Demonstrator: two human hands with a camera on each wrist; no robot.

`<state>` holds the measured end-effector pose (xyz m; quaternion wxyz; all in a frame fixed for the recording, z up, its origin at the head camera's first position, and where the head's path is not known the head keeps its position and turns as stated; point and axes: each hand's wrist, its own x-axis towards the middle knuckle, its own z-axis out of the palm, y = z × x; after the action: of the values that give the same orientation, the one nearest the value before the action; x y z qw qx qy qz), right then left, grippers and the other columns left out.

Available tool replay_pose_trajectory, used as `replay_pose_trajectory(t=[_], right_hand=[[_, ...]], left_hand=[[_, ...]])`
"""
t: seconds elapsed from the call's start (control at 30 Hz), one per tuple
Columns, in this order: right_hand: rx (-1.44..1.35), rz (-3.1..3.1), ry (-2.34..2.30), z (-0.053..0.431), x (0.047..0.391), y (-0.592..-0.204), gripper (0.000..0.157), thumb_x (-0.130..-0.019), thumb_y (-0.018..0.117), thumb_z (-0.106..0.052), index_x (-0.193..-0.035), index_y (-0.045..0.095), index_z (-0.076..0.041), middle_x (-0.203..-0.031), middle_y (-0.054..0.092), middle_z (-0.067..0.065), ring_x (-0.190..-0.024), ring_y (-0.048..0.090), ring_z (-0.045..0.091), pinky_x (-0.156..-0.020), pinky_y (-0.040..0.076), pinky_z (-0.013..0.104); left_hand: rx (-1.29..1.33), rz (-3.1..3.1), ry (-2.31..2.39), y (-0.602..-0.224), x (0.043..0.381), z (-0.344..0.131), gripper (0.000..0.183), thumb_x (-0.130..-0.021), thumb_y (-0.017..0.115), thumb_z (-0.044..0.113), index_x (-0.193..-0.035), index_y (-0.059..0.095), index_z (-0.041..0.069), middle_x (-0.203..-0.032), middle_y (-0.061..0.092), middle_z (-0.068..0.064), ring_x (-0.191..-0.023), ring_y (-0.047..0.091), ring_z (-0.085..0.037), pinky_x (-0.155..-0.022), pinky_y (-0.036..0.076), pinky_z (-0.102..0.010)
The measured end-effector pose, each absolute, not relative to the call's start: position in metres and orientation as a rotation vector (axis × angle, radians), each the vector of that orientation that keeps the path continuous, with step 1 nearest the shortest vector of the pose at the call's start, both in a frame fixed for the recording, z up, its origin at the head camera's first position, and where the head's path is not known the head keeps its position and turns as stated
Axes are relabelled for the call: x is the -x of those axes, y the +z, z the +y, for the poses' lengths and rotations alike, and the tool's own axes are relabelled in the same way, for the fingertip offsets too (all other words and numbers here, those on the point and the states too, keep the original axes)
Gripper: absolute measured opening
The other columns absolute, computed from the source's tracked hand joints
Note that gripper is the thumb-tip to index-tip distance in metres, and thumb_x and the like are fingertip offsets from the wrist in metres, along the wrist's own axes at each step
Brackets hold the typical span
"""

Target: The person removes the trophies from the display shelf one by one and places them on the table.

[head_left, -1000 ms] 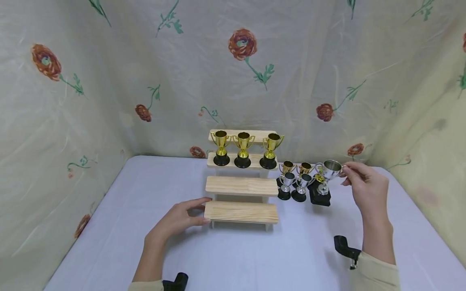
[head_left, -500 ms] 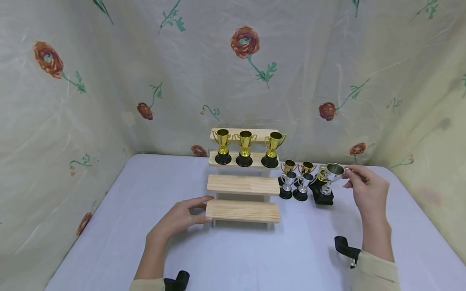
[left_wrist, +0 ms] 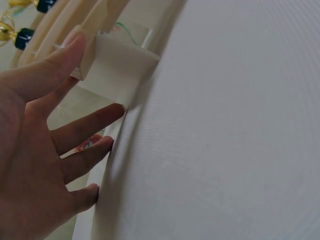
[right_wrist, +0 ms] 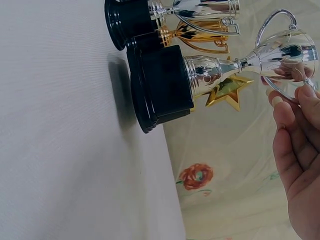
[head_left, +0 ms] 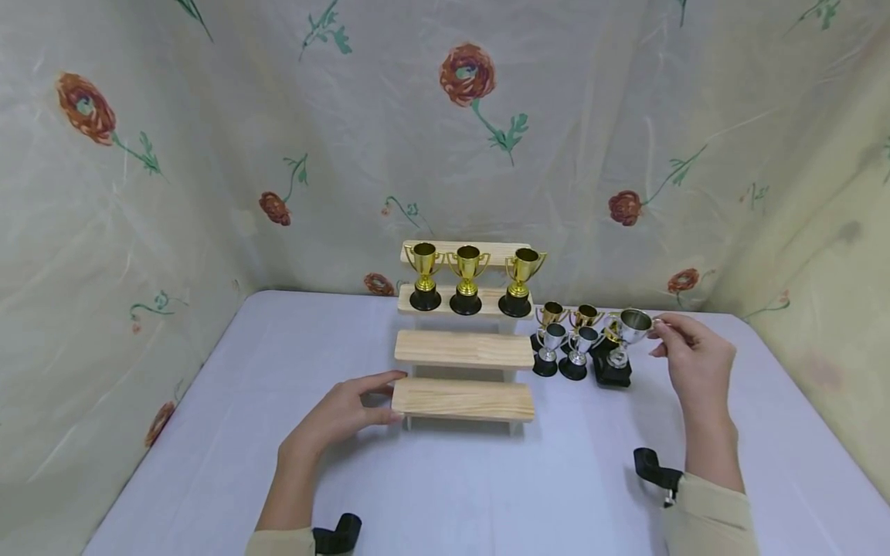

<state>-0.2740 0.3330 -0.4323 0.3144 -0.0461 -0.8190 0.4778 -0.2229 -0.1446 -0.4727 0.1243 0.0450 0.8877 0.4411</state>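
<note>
My right hand (head_left: 701, 359) pinches one handle of a large silver trophy cup (head_left: 633, 327), thumb and fingers meeting on it. In the right wrist view, that cup (right_wrist: 287, 57) has a black base (right_wrist: 162, 82) close to the cloth; whether it touches cannot be told. My left hand (head_left: 337, 417) holds the left end of the lowest step of a wooden tiered stand (head_left: 462, 399). The left wrist view has the thumb (left_wrist: 70, 55) on the plank's end, the other fingers spread below. Gold trophy cups (head_left: 469, 278) stand in a row on an upper step.
Left of the large silver cup are small silver cups (head_left: 547, 351) and bronze-coloured cups (head_left: 586, 315), packed close. A gold star trophy (right_wrist: 229, 90) stands behind it, partly hidden. White cloth covers the table (head_left: 208, 371); a flowered curtain (head_left: 334, 139) hangs around it.
The right hand and the large silver cup have shifted very slightly left over the last half second. The left hand keeps its place on the stand.
</note>
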Motion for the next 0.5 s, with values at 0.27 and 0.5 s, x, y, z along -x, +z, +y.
replay_pose_trajectory(t=[0.27,0.5], right_hand=[[0.141,-2.156,1.278,0.3346,0.2791,-0.4363,0.017,-0.093,0.066,-0.001,-0.107,0.073,0.006,-0.067,0.060,-0.032,-0.048,0.056,-0.008,-0.050,0.046,0.008],[0.152,-2.195,1.275,0.3322,0.2776,-0.4379,0.017,-0.094,0.066,-0.004,-0.107,0.073,0.004,-0.066,0.060,-0.032,-0.048,0.057,-0.006,-0.050,0.047,0.010]], left_hand=[[-0.135,2.592,1.282,-0.4717,0.2250,-0.1443,0.062,-0.076,0.083,0.041,-0.133,0.059,0.045,-0.126,0.069,0.002,-0.138,0.048,-0.028,-0.110,0.036,-0.063],[-0.142,2.599,1.276,-0.4729,0.2229,-0.1442,0.061,-0.077,0.082,0.041,-0.133,0.059,0.046,-0.124,0.070,0.004,-0.137,0.048,-0.027,-0.109,0.036,-0.063]])
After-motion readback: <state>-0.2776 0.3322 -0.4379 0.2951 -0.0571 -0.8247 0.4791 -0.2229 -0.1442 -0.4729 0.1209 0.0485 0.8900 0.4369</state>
